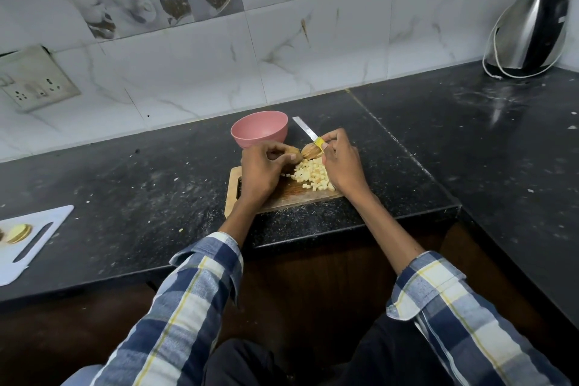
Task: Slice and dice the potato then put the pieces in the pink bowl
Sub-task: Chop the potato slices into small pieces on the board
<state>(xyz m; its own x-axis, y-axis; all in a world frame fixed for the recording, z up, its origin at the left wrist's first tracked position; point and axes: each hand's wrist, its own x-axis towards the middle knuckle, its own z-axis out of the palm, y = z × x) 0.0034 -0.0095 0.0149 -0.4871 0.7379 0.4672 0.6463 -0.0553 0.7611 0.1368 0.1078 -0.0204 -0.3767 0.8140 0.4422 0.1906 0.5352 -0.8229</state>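
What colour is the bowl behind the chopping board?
Pink. The bowl shows best in the head view, the only one.

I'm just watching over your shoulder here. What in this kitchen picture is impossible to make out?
Head view, the only one:
- Inside of the pink bowl: its near wall hides the bottom, so any pieces in it are unseen.
- Knife handle: covered by the right hand.
- Potato remainder: partly hidden by the left hand and right hand.
- Food on the white board: cut off by the left edge.
- Wooden board: far part hidden by hands and diced pieces.
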